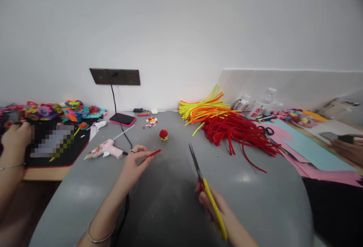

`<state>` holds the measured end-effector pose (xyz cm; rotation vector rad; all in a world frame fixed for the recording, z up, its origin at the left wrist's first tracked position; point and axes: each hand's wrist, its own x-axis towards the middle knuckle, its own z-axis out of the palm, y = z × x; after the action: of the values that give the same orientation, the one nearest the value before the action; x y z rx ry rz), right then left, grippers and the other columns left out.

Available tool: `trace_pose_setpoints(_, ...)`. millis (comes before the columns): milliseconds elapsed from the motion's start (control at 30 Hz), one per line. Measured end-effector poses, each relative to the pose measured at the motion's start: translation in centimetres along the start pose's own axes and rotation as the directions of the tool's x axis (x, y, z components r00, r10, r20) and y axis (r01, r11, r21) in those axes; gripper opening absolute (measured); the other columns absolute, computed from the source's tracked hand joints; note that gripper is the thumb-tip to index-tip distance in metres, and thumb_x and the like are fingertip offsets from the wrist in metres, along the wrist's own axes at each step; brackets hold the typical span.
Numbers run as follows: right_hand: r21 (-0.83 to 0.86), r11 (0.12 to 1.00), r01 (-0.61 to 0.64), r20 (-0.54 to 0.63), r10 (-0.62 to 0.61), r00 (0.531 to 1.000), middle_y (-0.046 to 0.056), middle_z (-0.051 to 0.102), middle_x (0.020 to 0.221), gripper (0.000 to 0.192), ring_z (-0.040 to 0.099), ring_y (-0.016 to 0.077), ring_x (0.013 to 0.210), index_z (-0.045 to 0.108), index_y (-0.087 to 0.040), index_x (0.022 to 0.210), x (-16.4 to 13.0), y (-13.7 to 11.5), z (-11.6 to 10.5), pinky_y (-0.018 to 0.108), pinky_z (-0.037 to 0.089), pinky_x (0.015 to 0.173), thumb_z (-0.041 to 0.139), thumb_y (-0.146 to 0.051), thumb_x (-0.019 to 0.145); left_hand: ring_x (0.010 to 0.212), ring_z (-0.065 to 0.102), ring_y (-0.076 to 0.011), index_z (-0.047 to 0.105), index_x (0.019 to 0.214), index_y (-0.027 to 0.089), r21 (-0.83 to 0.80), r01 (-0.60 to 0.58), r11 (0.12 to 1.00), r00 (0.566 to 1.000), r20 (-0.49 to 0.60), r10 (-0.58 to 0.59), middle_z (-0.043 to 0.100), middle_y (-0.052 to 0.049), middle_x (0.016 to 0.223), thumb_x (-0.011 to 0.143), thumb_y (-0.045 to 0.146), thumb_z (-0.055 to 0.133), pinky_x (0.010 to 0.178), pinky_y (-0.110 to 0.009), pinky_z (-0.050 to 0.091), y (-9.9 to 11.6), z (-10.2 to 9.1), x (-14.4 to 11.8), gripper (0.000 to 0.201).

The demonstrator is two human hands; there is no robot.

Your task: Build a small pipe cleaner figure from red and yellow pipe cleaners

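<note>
Grey table (pixel 249 198), left hand (pixel 133 165) pinching red stem (pixel 154 153), right hand (pixel 210 201) gripping scissors (pixel 208 192)

Craft workroom, shared hobby/class setup by the look of it. Grey counter (pixel 255 201) against a bare white wall, wall socket strip (pixel 115 76) with a cable down to a pink glue gun (pixel 103 149). Bulk pipe cleaners in heaps: red pile (pixel 238 131), yellow and orange bundle (pixel 202 109). Coloured paper sheets (pixel 309 148) on the right, finished bright craft pieces (pixel 42 111) on the left, small pompoms (pixel 151 121) mid-counter. Other people's hands at both side edges, so multi-seat
</note>
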<state>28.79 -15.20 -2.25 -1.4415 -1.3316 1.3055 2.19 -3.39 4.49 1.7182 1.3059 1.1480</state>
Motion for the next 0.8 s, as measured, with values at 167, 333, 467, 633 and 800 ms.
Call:
trace_pose_setpoints(167, -0.514, 0.853, -0.092, -0.354, -0.113, 0.928, 0.012, 0.069, 0.093, 0.045, 0.064, 0.0285, 0.082, 0.062, -0.016, 0.109, 3.2, -0.9, -4.7, 0.038, 0.048, 0.075, 0.057, -0.05, 0.079, 0.059, 0.055, -0.0153, 0.079, 0.079, 0.019, -0.105, 0.112, 0.988, 0.987, 0.124, -0.099, 0.063, -0.003, 0.064, 0.072, 0.039, 0.071, 0.055, -0.025, 0.042, 0.3, -0.6, -0.2, 0.022)
trace_pose_setpoints(333, -0.7, 0.714, -0.034, -0.396, -0.348, 0.85, 0.019, 0.064, 0.109, 0.053, 0.061, 0.0318, 0.097, 0.059, -0.01, 0.12, 5.8, -0.1, -6.8, 0.045, 0.046, 0.087, 0.055, -0.045, 0.08, 0.06, 0.057, -0.0133, 0.077, 0.088, 0.015, -0.456, 0.394, 0.798, 0.918, 0.247, -0.311, 0.071, -0.008, 0.073, 0.072, 0.043, 0.076, 0.052, -0.021, 0.043, -0.1, 0.0, -1.3, 0.033)
trace_pose_setpoints(467, -0.756, 0.654, -0.026, -0.453, -0.494, 0.742, 0.017, 0.061, 0.101, 0.049, 0.057, 0.0327, 0.096, 0.064, -0.012, 0.112, 7.4, 0.4, -6.0, 0.048, 0.046, 0.086, 0.056, -0.047, 0.08, 0.064, 0.058, -0.0108, 0.076, 0.094, 0.012, -0.701, 0.487, 0.521, 0.868, 0.321, -0.379, 0.071, -0.009, 0.08, 0.069, 0.041, 0.08, 0.055, -0.019, 0.044, 0.1, 1.3, -2.3, 0.039)
trace_pose_setpoints(633, -0.649, 0.747, 0.143, -0.475, -0.545, 0.691, 0.012, 0.06, 0.1, 0.033, 0.058, 0.0281, 0.094, 0.064, -0.018, 0.104, 8.4, -0.4, -4.5, 0.045, 0.047, 0.086, 0.058, -0.042, 0.082, 0.067, 0.059, -0.0102, 0.075, 0.095, 0.011, -0.767, 0.519, 0.378, 0.841, 0.379, -0.385, 0.069, -0.008, 0.081, 0.068, 0.038, 0.082, 0.059, -0.019, 0.046, 0.4, 2.8, -1.8, 0.038)
trace_pose_setpoints(800, -0.324, 0.876, 0.358, -0.45, -0.475, 0.756, 0.006, 0.061, 0.083, 0.026, 0.059, 0.0221, 0.077, 0.063, -0.019, 0.095, 9.1, -3.3, -2.0, 0.036, 0.049, 0.073, 0.064, -0.041, 0.081, 0.069, 0.059, -0.0105, 0.075, 0.097, 0.011, -0.759, 0.532, 0.375, 0.837, 0.404, -0.37, 0.069, -0.007, 0.083, 0.068, 0.037, 0.082, 0.06, -0.02, 0.045, -0.3, 4.1, 0.5, 0.039)
